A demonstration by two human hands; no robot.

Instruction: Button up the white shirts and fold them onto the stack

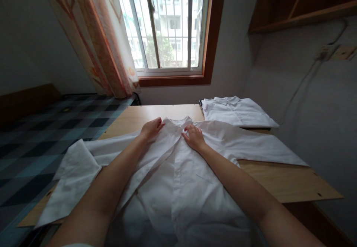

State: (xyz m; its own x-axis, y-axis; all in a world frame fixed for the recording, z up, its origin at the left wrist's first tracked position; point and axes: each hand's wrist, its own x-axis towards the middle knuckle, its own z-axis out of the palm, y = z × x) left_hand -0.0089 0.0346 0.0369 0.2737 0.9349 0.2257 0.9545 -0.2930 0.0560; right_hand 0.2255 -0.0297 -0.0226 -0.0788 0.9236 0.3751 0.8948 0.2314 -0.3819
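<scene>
1. Bed (83,139) with a dark checked cover at far left; a curtain (107,42) patterned in orange hangs beyond it.
2. White shirt (192,187), lying front up on a pale wooden board (292,184), collar towards the window (173,28). Its sleeve on the left bends back towards the viewer.
3. Left hand (151,128), at the left of the collar, fingers curled against the cloth. Whether they are clamped on it I cannot tell.
4. Between the hands, the front opening slants down from the collar, one panel lapped loosely beside the button strip. The step in hand appears to be arranging the collar and front edges.
5. Right hand (194,137), near the collar's middle, thumb and fingers apparently pinched together on the shirt's edge. The next move seems to call for bringing both edges level at the neck, without creasing the panels.
6. Other sleeve stretched flat to the right; just beyond it, folded white clothing (240,111).
</scene>
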